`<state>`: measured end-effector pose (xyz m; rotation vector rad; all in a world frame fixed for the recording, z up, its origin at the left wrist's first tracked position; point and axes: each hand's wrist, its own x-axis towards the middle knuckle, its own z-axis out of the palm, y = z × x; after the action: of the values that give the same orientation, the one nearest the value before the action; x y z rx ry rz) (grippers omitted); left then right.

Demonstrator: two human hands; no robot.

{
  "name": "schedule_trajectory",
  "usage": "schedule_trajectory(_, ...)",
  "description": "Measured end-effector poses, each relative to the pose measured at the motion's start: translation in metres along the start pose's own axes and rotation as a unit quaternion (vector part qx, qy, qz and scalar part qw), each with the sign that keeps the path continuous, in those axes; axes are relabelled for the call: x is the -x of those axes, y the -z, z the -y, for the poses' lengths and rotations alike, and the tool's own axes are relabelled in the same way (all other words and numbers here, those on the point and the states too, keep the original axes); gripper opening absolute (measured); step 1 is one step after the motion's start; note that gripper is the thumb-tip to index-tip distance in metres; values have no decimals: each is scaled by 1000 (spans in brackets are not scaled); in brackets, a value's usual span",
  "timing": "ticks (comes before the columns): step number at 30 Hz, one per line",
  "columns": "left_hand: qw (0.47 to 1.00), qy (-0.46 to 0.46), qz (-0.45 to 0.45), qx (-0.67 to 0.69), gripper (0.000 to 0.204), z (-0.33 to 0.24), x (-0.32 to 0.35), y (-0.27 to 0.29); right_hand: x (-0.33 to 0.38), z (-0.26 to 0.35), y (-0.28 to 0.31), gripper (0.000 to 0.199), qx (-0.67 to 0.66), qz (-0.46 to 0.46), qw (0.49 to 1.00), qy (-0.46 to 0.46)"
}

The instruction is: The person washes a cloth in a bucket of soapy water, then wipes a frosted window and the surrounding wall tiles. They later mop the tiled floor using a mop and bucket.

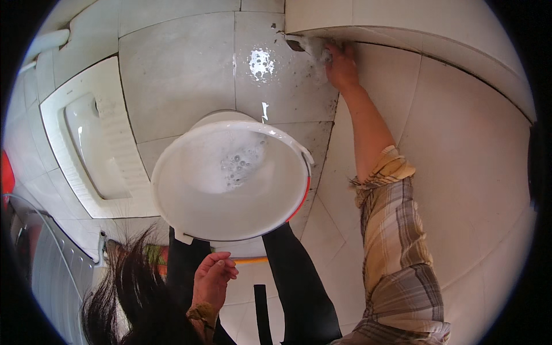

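Observation:
My right hand [343, 68] reaches far forward to the foot of the wall, fingers curled down on a wet, pale, shiny lump [326, 56]; its kind is hidden by foam and fingers. White suds [313, 50] spread around it, beside a dark gap [295, 45] at the wall's corner. Close to my body, my left hand [213, 280] hangs with its fingers loosely curled in and nothing visible in them. Between the two hands stands a large white bucket [167, 198] holding cloudy water with bubbly foam [240, 164]; neither hand touches it.
Left of the bucket, a white squat toilet [95, 149] is set into the tiled floor [175, 72]. A wet, shiny patch [261, 64] lies ahead. Pale wall panels [460, 149] rise on the right. A grey ribbed panel [49, 264] and a colourful cloth [156, 256] are at lower left.

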<state>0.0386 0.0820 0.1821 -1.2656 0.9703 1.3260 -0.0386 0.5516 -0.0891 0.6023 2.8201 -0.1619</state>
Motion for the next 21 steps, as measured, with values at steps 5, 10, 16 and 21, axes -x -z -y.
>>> schedule_trajectory(5,1000,7,-8,-22,18,9,-4,-2,44,25,-10,28,-91,26,991,91)
schedule_trajectory(10,1000,-8,-9,-6,17,8,-8,1,37,20,29,28,-155,27,987,-39)
schedule_trajectory(16,1000,12,-19,-4,16,3,-1,-8,-23,21,9,39,-93,25,982,-161)
schedule_trajectory(21,998,38,-26,-30,16,5,-1,-13,14,54,1,38,-139,7,989,47)
